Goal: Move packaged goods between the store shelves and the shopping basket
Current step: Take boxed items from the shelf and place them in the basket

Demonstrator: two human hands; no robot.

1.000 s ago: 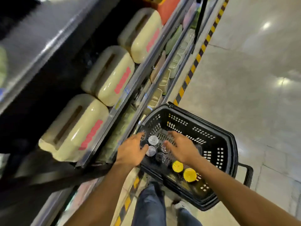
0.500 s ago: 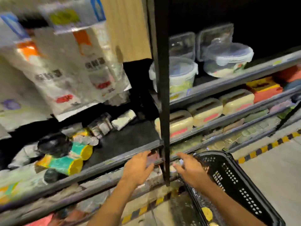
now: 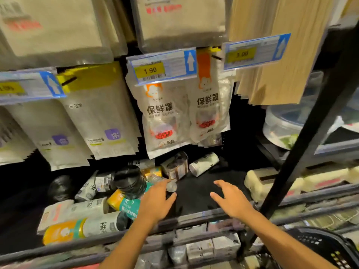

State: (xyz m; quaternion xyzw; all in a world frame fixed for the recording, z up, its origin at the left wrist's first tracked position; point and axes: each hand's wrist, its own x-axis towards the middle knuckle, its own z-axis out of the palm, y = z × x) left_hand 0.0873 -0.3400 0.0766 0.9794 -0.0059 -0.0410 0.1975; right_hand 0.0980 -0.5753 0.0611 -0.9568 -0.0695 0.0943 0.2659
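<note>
Rolled packaged goods (image 3: 81,228) lie jumbled on the dark shelf (image 3: 194,199); black basket (image 3: 320,242) sits lower right.

A black upright post (image 3: 305,152) is seen slanting across the shelving. To its left, a dark shelf board (image 3: 196,195) is edged by a grey front rail (image 3: 194,216), and the back of the shelf is lost in shadow. Above and left of the post, blue-framed price tags (image 3: 163,66) are hung in a row. To the post's right, further grey shelf rails (image 3: 320,195) are stepped downward. The whole bay is dimly lit.
</note>
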